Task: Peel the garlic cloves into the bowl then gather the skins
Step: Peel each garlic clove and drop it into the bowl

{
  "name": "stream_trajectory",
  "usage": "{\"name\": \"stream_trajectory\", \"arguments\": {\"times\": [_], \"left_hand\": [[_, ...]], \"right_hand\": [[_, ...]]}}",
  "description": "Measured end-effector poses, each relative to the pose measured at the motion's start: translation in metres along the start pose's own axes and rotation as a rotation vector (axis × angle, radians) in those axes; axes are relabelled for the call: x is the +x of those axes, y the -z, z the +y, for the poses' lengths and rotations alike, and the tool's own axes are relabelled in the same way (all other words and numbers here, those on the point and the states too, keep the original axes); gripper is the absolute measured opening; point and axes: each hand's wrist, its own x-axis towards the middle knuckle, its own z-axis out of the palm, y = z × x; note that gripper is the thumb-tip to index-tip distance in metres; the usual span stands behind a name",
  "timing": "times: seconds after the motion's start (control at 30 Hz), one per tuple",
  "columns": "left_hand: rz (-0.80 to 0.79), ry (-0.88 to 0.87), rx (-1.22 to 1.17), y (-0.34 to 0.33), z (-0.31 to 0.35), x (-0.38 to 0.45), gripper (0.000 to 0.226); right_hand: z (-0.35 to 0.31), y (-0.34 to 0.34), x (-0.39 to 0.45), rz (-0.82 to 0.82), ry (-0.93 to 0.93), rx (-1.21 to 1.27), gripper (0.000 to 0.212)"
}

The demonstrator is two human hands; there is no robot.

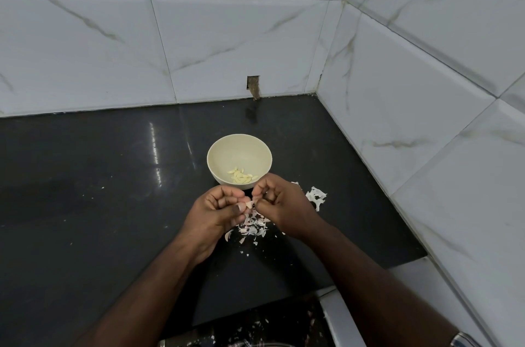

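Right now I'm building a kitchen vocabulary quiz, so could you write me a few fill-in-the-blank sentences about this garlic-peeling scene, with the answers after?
1. The peeled cloves lie inside the cream ____.
2. Both hands, the left hand and the right hand, pinch one garlic ____ between them.
3. The loose skins lie scattered on the ____ countertop.
4. The wall behind the bowl is covered in white ____.

Missing words: bowl; clove; black; tiles

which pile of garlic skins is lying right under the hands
The scattered skins below the hands, nearer the person; the other clump lies to the right, beside the right hand.
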Motion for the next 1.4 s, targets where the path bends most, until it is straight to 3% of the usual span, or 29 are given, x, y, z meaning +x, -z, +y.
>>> {"name": "stream_trajectory", "arguments": {"times": [0.17, 0.4, 0.57, 0.77, 0.9, 1.0, 1.13, 1.4], "left_hand": [[0.045, 0.017, -0.077, -0.002, -0.002, 0.001, 0.024], [0.056, 0.028, 0.026, -0.003, -0.005, 0.003, 0.032], [0.06, 0.041, -0.009, 0.0, -0.004, 0.003, 0.034], [0.076, 0.05, -0.029, 0.001, -0.004, 0.004, 0.031], [0.069, 0.05, -0.037, 0.001, -0.004, 0.005, 0.034], [0.053, 0.049, -0.032, 0.0, -0.003, 0.005, 0.036], [0.025, 0.054, -0.006, 0.001, 0.0, 0.004, 0.042], [0.012, 0.082, -0.061, 0.004, 0.0, 0.0, 0.041]], "right_hand": [[0.0, -0.004, -0.001, 0.027, -0.001, 0.006, 0.025], [0.003, -0.006, 0.001, 0.03, 0.017, -0.039, 0.021], [0.013, 0.0, 0.007, 0.132, 0.006, -0.153, 0.023], [0.026, 0.006, 0.011, 0.007, -0.012, -0.32, 0.02], [0.026, 0.003, 0.008, 0.093, 0.069, -0.259, 0.025], [0.016, 0.001, 0.004, -0.045, 0.102, -0.148, 0.029], [0.011, -0.001, 0.006, -0.193, 0.139, -0.22, 0.038], [0.016, -0.01, 0.006, -0.035, 0.022, -0.055, 0.024]]}}
